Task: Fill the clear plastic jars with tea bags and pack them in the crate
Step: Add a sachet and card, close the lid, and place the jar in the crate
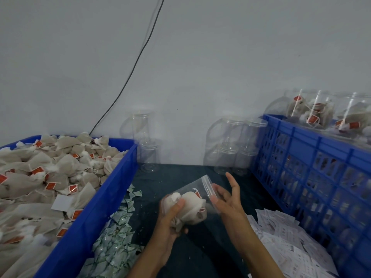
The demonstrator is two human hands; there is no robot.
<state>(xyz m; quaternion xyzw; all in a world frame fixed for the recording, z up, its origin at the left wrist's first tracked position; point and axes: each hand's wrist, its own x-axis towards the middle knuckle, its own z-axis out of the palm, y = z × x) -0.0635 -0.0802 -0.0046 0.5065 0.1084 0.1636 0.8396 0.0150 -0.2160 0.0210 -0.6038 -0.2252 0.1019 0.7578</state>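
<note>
A plain grey wall (200, 57) with a dark cable (138, 55) running down it backs a dark table (200, 247). On the left sits a blue bin (84, 223) heaped with tea bags (52, 173), each with a small red tag. On the right stands a blue slatted crate (301, 177) already holding filled jars (321, 113). Empty clear jars (230, 145) are stacked against the wall between bin and crate. Loose green-white packets (118, 227) lie beside the bin, and white slips (281, 237) lie beside the crate.

Over the middle of the table, a clear jar (192, 197) is held tilted, its mouth towards the right and slightly up (motion blur softens its outline). The left hand (170, 219) has its grip closed around the jar's lower end, a few tea bags visible through the wall. The right hand (226, 199) is at the mouth with fingers spread and relaxed, gripping nothing that can be made out.

The jar looks only partly filled, so filling is probably under way. With the jar tilted and held by one hand, it could slip or spill bags onto the table; strings and tags could also snag on the rim.
</note>
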